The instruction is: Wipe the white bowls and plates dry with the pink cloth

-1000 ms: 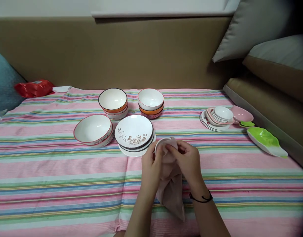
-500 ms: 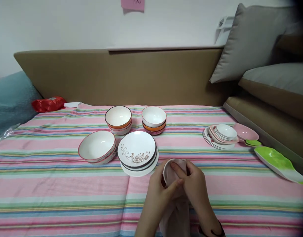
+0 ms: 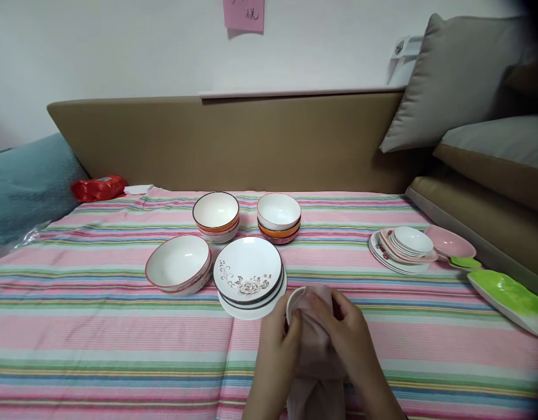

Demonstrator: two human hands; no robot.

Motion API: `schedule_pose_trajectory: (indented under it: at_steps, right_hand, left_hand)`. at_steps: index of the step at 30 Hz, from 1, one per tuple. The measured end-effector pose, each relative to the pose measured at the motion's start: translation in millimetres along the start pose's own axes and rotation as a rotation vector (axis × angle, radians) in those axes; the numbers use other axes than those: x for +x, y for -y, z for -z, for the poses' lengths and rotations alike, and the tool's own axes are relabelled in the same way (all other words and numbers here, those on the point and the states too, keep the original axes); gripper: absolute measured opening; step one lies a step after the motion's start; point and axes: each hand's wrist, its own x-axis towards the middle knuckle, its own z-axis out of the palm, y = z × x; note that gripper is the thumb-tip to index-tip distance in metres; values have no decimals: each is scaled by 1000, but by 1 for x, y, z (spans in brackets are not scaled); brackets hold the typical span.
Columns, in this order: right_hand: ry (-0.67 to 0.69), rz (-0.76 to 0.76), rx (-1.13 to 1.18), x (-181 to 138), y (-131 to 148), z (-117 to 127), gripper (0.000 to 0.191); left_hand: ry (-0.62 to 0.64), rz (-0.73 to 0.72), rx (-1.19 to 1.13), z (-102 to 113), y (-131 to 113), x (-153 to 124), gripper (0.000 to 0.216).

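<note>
At five o'clock of the view, the left hand [image 3: 275, 341] and right hand [image 3: 346, 329] curl closed around a white-rimmed dish [image 3: 293, 299], the right pinning a pale cloth [image 3: 318, 353] to it; stacked plates [image 3: 247, 262] lie at the dish's ten o'clock; the left thumb, stretched across the cloth half a second ago, now sits by the rim.
</note>
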Motion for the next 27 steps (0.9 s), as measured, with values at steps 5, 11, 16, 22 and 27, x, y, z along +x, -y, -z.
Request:
schedule_pose_trajectory:
  at_steps: [5,11,16,22,27]
  right_hand:
    - [-144,91,138,-2,6,6,39]
    - [-60,95,212,-5,9,6,41]
    - [154,54,251,-6,8,4,38]
    - [563,-160,270,-11,9,9,42]
    - [228,-47,191,-7,13,49,26]
  left_hand:
    - [-303,67,-49,5,-2,1,35]
    - [-333,167,-129,9,-4,2,42]
    - [-369,259,-410,3,-9,2,47]
    - [-239,297,-577,17,-5,10,77]
    - [-258,160,-289,39,-9,9,52]
